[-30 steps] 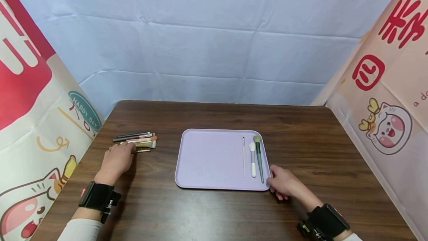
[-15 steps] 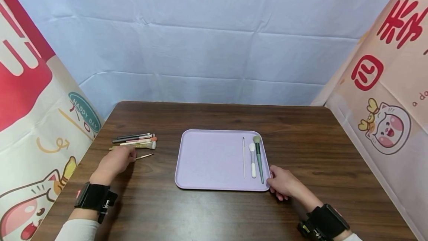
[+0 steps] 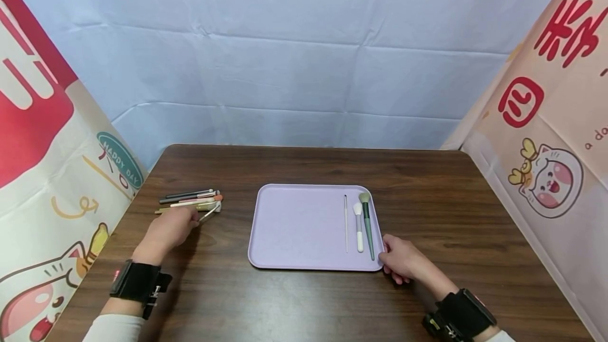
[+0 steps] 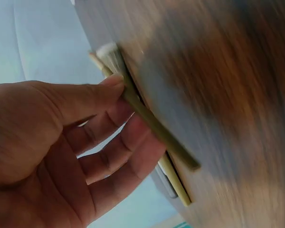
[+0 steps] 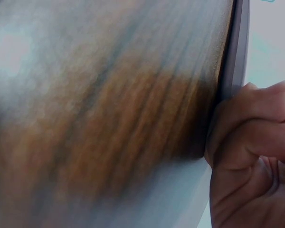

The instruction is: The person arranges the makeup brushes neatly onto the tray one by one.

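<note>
In the head view my left hand (image 3: 168, 230) is beside a bundle of makeup brushes (image 3: 189, 194) at the table's left. It pinches a slim makeup brush (image 4: 164, 133) with an olive-gold handle between thumb and fingertips, as the left wrist view shows. Its pale tip overlaps a white-tipped brush (image 3: 217, 206) of the bundle. At the front right corner of a lilac tray (image 3: 299, 226), my right hand (image 3: 401, 260) grips the rim, fingers curled. Along the tray's right side lie a thin white brush (image 3: 346, 228), a white-handled brush (image 3: 359, 236) and a green brush (image 3: 368, 231).
The dark wood table (image 3: 304, 305) has a light blue cloth (image 3: 294, 67) behind it. Printed cartoon sheets stand along the left and right sides. Black camera straps (image 3: 140, 281) circle both wrists.
My left hand has drawn the slim brush out from beside the bundle, and its tip has swung upward over the bundle's near brush. The right hand and tray stay still.
</note>
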Demonstrator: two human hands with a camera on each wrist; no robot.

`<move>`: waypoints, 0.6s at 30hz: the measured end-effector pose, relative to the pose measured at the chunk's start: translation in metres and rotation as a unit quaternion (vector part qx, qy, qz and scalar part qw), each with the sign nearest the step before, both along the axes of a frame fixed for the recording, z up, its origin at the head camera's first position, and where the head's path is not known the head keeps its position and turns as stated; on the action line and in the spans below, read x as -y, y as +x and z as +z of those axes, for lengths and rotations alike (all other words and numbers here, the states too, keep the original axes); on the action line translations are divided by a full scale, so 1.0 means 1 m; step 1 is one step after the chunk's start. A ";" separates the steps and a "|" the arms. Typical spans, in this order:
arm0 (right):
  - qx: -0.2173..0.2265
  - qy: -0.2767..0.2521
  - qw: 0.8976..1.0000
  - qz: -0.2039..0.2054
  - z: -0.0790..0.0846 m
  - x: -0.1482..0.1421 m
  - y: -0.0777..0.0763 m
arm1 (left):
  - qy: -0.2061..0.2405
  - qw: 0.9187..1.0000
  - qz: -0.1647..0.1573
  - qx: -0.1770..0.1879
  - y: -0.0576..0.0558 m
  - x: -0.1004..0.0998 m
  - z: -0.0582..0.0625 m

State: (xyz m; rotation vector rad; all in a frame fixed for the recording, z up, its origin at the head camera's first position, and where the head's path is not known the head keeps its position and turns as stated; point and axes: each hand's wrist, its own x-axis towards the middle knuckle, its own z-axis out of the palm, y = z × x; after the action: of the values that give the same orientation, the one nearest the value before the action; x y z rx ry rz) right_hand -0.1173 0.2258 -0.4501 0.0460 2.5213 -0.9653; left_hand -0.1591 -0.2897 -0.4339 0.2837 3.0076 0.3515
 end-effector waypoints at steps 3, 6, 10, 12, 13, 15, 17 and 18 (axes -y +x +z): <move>0.000 0.002 1.000 -0.002 0.000 0.000 0.000 | 0.009 1.000 0.002 -0.007 -0.001 -0.007 0.001; 0.000 0.002 1.000 -0.004 0.000 0.000 0.000 | 0.023 1.000 0.003 -0.017 -0.002 -0.013 0.002; 0.000 0.003 1.000 -0.005 0.000 0.000 0.000 | 0.043 0.999 0.010 -0.003 -0.001 -0.022 0.004; -0.001 0.004 1.000 -0.004 0.000 0.000 0.000 | 0.047 0.999 0.017 0.012 0.000 -0.027 0.005; -0.001 0.004 1.000 -0.004 -0.001 0.000 0.000 | 0.050 0.998 0.025 0.025 0.000 -0.029 0.006; -0.002 0.006 1.000 -0.003 -0.001 0.000 0.000 | 0.050 0.997 0.037 0.043 -0.001 -0.034 0.007; -0.002 0.007 1.000 -0.002 -0.001 0.000 0.000 | 0.043 0.996 0.049 0.056 -0.001 -0.038 0.008; -0.003 0.007 1.000 -0.002 -0.001 0.000 0.000 | 0.042 0.996 0.052 0.060 -0.002 -0.040 0.008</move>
State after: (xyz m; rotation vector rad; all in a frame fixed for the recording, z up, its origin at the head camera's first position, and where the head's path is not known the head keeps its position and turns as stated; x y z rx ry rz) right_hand -0.1170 0.2260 -0.4514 0.0527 2.5343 -0.9494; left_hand -0.1610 -0.2493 -0.4255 0.1081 2.8992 0.4876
